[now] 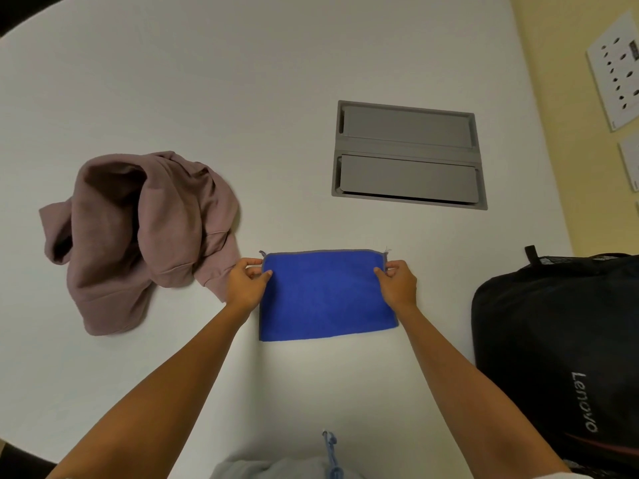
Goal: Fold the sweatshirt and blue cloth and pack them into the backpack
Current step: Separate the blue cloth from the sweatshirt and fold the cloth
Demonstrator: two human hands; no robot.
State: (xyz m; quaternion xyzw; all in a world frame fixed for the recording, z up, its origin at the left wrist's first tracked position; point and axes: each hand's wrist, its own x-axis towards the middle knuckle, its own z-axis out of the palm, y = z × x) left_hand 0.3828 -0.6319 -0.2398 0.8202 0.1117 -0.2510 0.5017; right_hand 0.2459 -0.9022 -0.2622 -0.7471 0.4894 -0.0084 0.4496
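A blue cloth [325, 299] lies flat on the white table [242, 81], folded into a wide rectangle. My left hand [245, 285] pinches its far left corner and my right hand [397, 283] pinches its far right corner. A mauve sweatshirt [138, 233] lies crumpled in a heap to the left, its hem just touching my left hand's side. A black Lenovo backpack [560, 357] lies on the table at the right edge.
A grey recessed cable hatch [408, 155] with two lids is set into the table beyond the cloth. A yellow wall with white socket plates [615, 70] stands at the far right. A blue cord [330, 451] hangs at my waist.
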